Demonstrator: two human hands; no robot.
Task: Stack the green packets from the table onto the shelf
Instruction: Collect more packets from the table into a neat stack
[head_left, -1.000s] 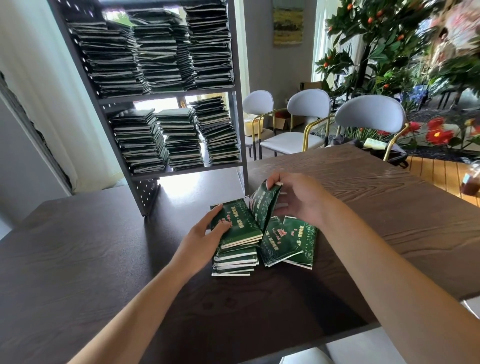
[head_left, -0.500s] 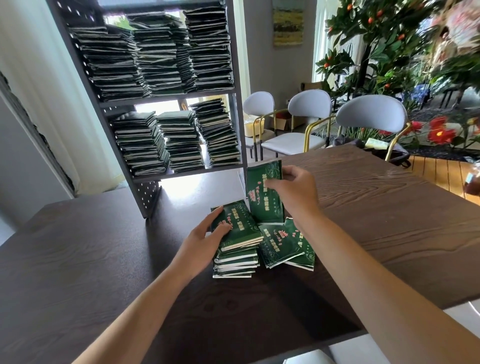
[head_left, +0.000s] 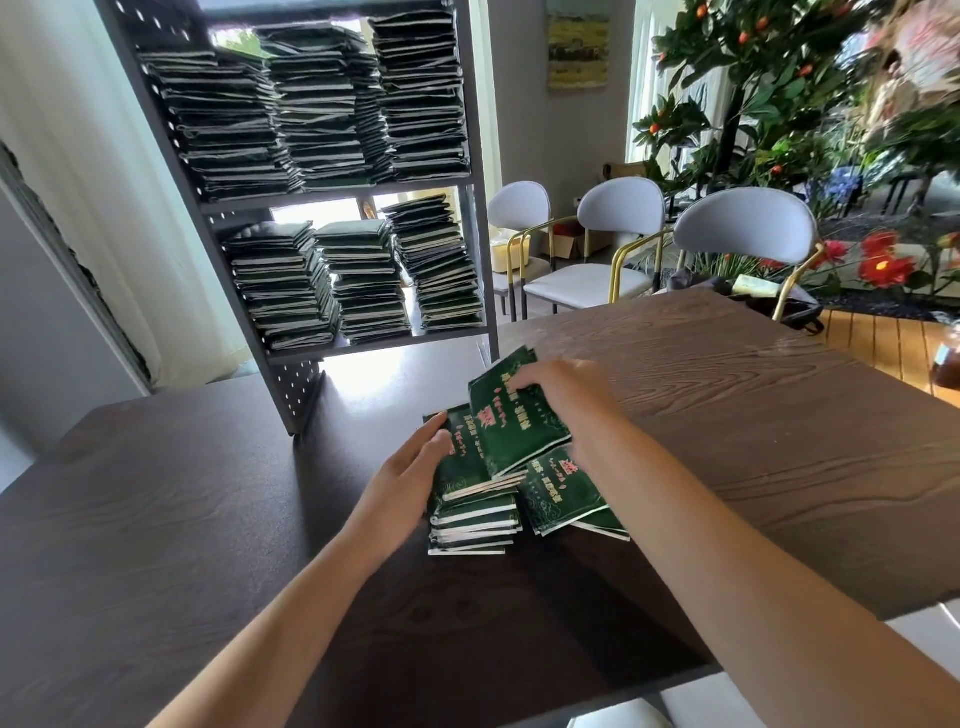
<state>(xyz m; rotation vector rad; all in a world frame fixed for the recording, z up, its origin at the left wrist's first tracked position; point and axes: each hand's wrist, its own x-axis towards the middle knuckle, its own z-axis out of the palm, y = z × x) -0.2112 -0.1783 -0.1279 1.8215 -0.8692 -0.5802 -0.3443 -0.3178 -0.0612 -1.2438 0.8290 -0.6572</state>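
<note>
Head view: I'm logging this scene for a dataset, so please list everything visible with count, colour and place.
top packet: one, green, laid on the table pile
table pile: one stack, green, table centre
loose packets: at least two, green, right of the pile
shelf stacks: six, dark green, two levels
shelf: one, grey, on the table's far left
table: one, dark brown wood
chairs: three, pale, behind the table
plants: green, orange fruit, red flowers, right
left hand: touches the pile's left side
right hand: on the top packet

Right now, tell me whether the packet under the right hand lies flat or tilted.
Tilted. The packet under the right hand slopes, its near edge on the table pile and its far edge raised.
</note>
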